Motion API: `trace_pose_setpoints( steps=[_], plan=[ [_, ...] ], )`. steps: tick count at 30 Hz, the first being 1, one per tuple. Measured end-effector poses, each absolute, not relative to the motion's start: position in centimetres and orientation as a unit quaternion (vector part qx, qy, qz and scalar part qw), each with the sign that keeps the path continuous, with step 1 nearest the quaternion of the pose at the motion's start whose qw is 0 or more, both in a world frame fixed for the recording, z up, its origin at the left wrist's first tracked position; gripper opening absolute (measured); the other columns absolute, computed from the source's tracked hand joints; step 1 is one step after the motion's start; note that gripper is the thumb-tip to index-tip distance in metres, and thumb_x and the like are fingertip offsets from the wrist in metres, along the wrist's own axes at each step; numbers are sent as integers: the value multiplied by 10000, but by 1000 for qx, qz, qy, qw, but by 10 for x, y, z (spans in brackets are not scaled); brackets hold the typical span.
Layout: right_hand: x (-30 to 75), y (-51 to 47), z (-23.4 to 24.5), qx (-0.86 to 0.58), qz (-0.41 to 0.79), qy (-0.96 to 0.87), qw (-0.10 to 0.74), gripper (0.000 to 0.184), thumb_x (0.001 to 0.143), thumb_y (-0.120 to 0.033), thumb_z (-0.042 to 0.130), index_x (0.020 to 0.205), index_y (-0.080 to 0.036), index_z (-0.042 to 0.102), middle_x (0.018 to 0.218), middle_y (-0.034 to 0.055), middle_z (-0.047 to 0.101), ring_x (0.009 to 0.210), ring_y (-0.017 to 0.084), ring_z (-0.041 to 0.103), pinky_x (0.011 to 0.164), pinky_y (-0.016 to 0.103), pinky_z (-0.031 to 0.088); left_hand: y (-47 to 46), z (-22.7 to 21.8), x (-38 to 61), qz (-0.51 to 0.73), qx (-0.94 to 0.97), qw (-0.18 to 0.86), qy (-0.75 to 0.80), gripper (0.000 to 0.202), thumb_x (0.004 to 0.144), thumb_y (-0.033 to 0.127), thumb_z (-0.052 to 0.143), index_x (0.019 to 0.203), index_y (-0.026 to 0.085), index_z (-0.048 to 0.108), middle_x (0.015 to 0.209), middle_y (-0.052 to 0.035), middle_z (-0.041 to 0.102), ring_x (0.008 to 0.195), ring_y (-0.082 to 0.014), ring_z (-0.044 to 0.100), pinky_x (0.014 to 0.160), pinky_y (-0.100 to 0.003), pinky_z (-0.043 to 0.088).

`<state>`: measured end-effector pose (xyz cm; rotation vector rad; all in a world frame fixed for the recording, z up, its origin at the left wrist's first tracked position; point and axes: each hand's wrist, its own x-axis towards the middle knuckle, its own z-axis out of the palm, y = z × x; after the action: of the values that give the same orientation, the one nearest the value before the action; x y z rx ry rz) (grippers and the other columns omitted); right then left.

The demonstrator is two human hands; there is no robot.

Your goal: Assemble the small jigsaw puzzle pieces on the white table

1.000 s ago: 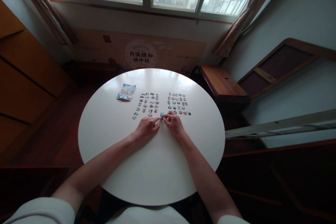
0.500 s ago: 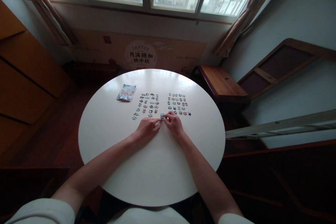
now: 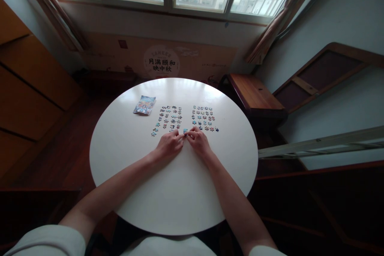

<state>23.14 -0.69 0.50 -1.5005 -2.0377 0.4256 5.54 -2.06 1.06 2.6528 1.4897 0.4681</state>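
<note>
Both hands meet over the middle of the white round table (image 3: 168, 192). Between their fingertips is a small joined bit of blue jigsaw puzzle pieces (image 3: 185, 131), lying at the tabletop. My left hand (image 3: 169, 143) is closed, its thumb and index finger pinching at the left edge of the pieces. My right hand (image 3: 198, 140) is closed too, with fingertips pressed on their right side. Loose puzzle pieces lie beyond in two blocks of rows, a left block (image 3: 173, 121) and a right block (image 3: 204, 118). My fingers partly cover the nearest ones.
A colourful printed packet (image 3: 144, 105) lies at the table's far left. Behind the table to the right stands a wooden stool or bench (image 3: 255, 92). A window with bars, curtains and a printed wall banner (image 3: 195, 58) are at the back.
My left hand has shifted slightly forward and its fingers have drawn in closer around the puzzle pieces. My right hand stays nearly in place.
</note>
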Motion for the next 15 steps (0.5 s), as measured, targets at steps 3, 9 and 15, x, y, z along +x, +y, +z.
trace_pose_setpoints(
  steps=[3, 9, 15],
  plan=[
    [228, -9, 10, -575, 146, -767, 244, 194, 856, -204, 549, 852, -229, 742, 965, 32, 619, 730, 118, 577, 652, 218, 423, -20, 10, 56, 151, 860, 32, 486, 326, 928, 313, 421, 1143, 252, 659, 890, -53, 599, 691, -147, 565, 628, -261, 418],
    [228, -6, 7, -570, 177, -753, 277, 205, 837, -171, 534, 858, -228, 729, 947, 25, 620, 712, 112, 570, 661, 217, 438, -20, 10, 56, 156, 863, 39, 478, 320, 922, 293, 430, 1138, 248, 661, 887, -57, 594, 682, -147, 557, 652, -268, 436],
    [252, 6, 10, -559, 158, -674, 457, 271, 839, -176, 472, 959, -147, 714, 885, 61, 604, 642, 119, 544, 661, 251, 482, -21, 8, 56, 178, 859, 38, 478, 305, 912, 291, 448, 1130, 235, 655, 1043, -67, 586, 715, -141, 589, 686, -274, 471]
  ],
)
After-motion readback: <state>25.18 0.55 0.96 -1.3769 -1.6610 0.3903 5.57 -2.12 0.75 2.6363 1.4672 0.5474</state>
